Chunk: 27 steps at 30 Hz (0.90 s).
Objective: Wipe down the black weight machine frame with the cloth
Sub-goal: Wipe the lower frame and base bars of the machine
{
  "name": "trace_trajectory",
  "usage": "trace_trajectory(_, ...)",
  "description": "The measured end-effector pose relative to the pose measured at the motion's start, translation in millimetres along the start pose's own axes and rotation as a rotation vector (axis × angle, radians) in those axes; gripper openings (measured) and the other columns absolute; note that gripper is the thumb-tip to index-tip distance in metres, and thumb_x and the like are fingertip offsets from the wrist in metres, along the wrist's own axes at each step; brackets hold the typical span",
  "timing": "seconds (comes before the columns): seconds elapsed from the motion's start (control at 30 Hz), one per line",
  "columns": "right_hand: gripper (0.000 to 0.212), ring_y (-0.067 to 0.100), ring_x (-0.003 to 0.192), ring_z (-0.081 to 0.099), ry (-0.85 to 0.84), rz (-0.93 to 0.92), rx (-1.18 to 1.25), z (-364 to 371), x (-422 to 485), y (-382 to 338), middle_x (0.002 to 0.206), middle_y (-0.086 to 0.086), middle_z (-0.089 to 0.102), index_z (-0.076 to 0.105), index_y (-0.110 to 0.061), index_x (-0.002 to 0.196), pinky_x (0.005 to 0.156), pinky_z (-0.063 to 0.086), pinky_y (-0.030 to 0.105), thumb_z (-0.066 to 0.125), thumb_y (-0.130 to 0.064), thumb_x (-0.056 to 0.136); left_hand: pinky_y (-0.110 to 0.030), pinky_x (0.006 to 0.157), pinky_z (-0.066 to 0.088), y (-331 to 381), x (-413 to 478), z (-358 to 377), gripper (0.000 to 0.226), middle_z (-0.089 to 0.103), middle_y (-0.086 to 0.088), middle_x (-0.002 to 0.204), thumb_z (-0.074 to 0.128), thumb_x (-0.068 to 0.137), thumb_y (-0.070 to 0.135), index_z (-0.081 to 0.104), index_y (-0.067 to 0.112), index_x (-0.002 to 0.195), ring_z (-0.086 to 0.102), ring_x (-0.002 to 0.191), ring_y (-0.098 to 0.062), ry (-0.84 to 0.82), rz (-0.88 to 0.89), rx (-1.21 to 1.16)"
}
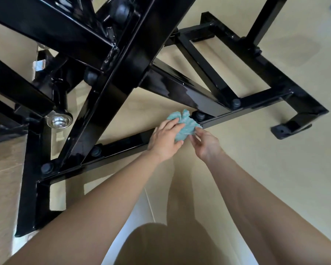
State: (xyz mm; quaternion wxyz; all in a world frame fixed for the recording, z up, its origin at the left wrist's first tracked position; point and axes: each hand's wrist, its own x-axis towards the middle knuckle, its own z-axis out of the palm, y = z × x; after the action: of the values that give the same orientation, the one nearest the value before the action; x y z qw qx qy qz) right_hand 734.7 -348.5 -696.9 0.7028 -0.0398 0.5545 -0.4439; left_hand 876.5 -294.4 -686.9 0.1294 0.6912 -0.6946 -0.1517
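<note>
The black weight machine frame (120, 77) fills the upper left, its glossy bars crossing above a low base bar (122, 145) that runs along the floor. A crumpled teal cloth (186, 126) lies on that base bar near a bolt. My left hand (165, 139) holds the cloth against the bar, fingers spread over it. My right hand (205, 142) pinches the cloth's right edge with its fingertips.
The floor is pale beige tile (275, 178). A chrome round fitting (59, 120) hangs at the left under the bars. A black foot plate (290, 129) ends the frame at the right. Several bolt heads stud the base bar.
</note>
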Motion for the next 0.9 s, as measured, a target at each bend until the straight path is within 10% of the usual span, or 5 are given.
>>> trace_trajectory(0.17, 0.038, 0.021, 0.087, 0.07, -0.015, -0.06, 0.025, 8, -13, 2, 0.119, 0.02, 0.068, 0.056, 0.008, 0.127, 0.06, 0.06, 0.021, 0.067, 0.006, 0.091, -0.039, 0.096, 0.047, -1, -4, -13, 0.038, 0.05, 0.01, 0.138, 0.065, 0.095, 0.024, 0.06, 0.03, 0.132, 0.041, 0.126, -0.019, 0.067, -0.102, 0.034)
trace_trajectory(0.43, 0.018, 0.025, 0.083, 0.068, -0.078, -0.099, -0.228, 18, -46, 36, 0.103, 0.02, 0.067, 0.059, -0.008, 0.089, 0.09, 0.059, 0.037, 0.062, 0.01, 0.092, -0.03, 0.097, 0.039, 1, -48, -37, 0.026, 0.059, -0.005, 0.119, 0.068, 0.09, 0.018, 0.069, 0.019, 0.116, 0.054, 0.117, -0.028, -0.009, -0.173, 0.05)
trace_trajectory(0.7, 0.017, 0.026, 0.072, 0.06, -0.246, -0.142, -0.322, 53, -105, 67, 0.079, 0.014, 0.065, 0.064, -0.008, 0.081, 0.067, 0.053, 0.034, 0.063, 0.008, 0.087, -0.03, 0.073, 0.04, -3, -104, -118, 0.017, 0.06, 0.01, 0.1, 0.07, 0.084, 0.034, 0.059, 0.033, 0.097, 0.063, 0.098, -0.024, -0.133, -0.136, 0.18)
trace_trajectory(0.9, 0.013, 0.025, 0.073, 0.06, -0.321, -0.274, -0.191, 88, -165, 65, 0.078, 0.016, 0.064, 0.064, -0.007, 0.081, 0.068, 0.053, 0.036, 0.063, 0.005, 0.087, -0.037, 0.072, 0.052, 7, -146, -196, 0.022, 0.055, 0.014, 0.085, 0.079, 0.078, 0.029, 0.059, 0.033, 0.087, 0.061, 0.079, -0.012, 0.198, -0.129, 0.033)
